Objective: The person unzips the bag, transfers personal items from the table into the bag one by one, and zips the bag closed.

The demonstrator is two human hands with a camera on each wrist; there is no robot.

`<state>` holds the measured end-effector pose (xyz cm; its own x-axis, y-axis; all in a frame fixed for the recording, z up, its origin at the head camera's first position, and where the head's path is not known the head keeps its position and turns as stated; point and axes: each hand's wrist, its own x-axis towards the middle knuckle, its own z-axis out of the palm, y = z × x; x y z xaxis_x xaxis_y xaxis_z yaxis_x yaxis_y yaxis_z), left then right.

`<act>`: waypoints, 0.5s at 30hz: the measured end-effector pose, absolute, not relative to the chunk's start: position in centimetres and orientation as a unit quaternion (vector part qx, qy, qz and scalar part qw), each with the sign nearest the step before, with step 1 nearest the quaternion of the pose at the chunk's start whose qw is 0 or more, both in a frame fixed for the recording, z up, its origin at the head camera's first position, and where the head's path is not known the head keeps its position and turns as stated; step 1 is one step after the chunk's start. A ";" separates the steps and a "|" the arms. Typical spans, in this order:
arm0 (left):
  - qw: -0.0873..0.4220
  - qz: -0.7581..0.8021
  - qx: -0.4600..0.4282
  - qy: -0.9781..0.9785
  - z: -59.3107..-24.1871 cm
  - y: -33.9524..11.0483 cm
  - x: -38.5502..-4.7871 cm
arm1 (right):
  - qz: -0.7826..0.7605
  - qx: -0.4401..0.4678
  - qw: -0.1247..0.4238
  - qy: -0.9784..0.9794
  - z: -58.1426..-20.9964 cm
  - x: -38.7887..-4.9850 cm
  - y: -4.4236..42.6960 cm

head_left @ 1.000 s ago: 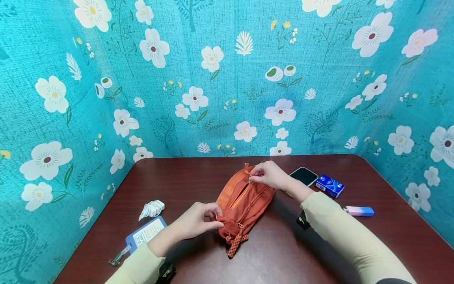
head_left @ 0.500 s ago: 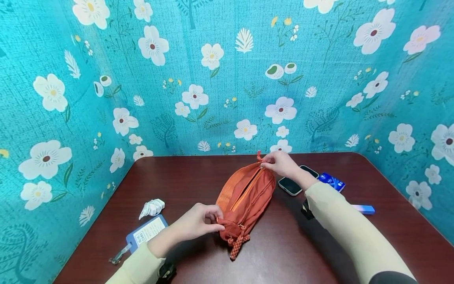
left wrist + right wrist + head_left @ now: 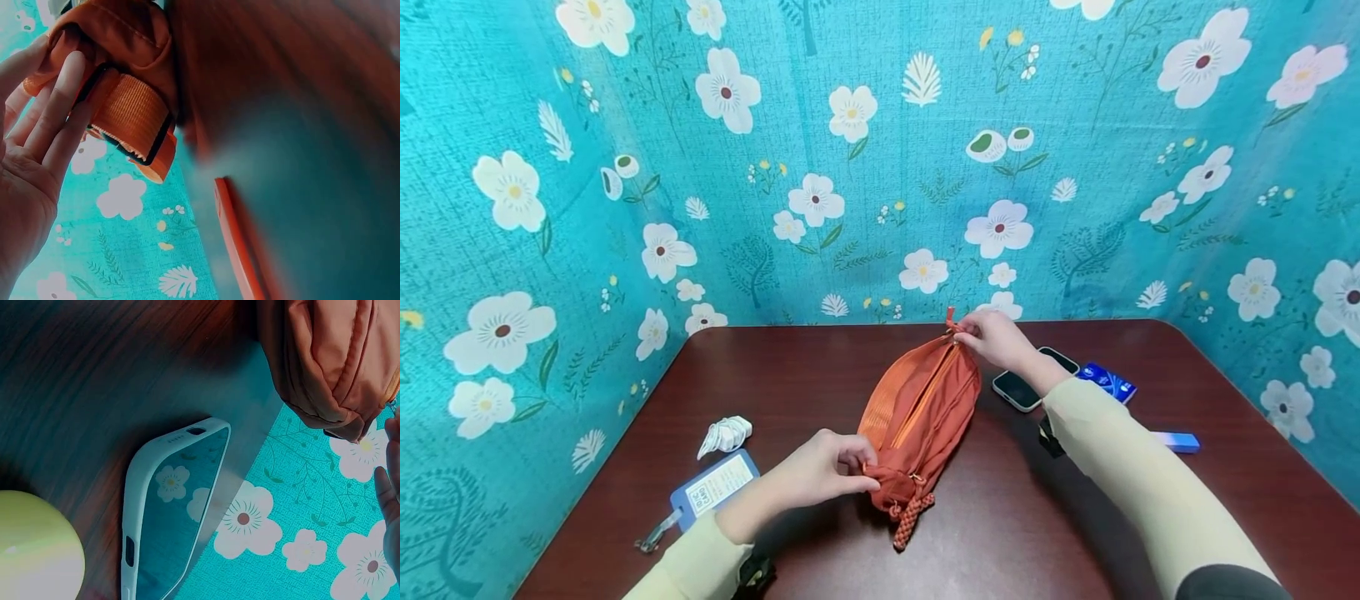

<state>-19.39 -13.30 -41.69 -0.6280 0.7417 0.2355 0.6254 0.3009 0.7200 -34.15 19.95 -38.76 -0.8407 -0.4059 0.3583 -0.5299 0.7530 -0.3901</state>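
An orange-red zippered fabric bag (image 3: 942,418) lies on the table, slanting away to the right. My left hand (image 3: 829,472) pinches its near end between thumb and fingers. At the far end, my right hand (image 3: 1002,342) pinches the bag by the end of the orange zipper (image 3: 916,408); whether the zipper is parted I cannot tell. A braided cord (image 3: 913,522) hangs off the near end. In the left wrist view, an orange webbing strap (image 3: 133,112) with dark edging is beside the fingers. The right fingertips (image 3: 392,428) sit at a small metal piece on the bag, cut off at the frame edge.
Two phones (image 3: 1018,392) lie right of the bag, partly behind the right wrist. A blue packet (image 3: 1107,383) and a blue-pink stick-like object (image 3: 1180,442) lie farther right. On the left are a white bundle (image 3: 726,435) and a blue card holder (image 3: 718,486) with a clip.
My right hand has moved away and to the right along the zipper to the bag's far end. The bag looks stretched longer. My left hand has kept its hold at the near end.
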 end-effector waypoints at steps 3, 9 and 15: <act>0.073 0.409 0.432 0.800 -41.6 -13.4 -19.6 | 0.250 0.244 0.120 -0.929 -38.8 -34.2 20.1; 0.072 0.401 0.414 0.814 -41.0 -13.8 -20.4 | 0.276 0.241 0.103 -0.925 -39.0 -34.3 20.2; 0.054 0.405 0.399 0.821 -39.9 -13.9 -22.3 | 0.286 0.248 0.099 -0.920 -38.9 -34.4 19.9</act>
